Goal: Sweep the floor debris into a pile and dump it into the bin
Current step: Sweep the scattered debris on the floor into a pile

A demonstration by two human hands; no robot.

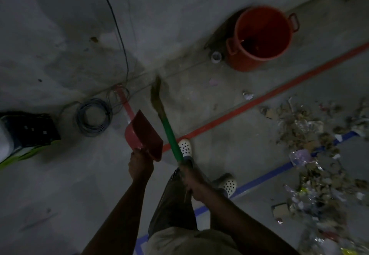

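Observation:
My left hand [139,164] grips the lip of a red dustpan [144,134], whose long handle points away toward the wall. My right hand [192,182] grips the green handle of a broom [169,134]; its brown bristles [156,93] point toward the foot of the wall. An orange bin [261,37] with two side handles stands open against the wall, up and to the right. A wide heap of debris [311,146], with dry leaves, wrappers and paper scraps, lies on the floor to my right.
A coiled grey cable [93,116] lies by the wall, a black cord running up it. A dark crate [30,128] sits at the left. A small white cup [216,57] stands beside the bin. Red tape [259,101] and blue tape [265,176] cross the concrete floor. My white shoes stand near both.

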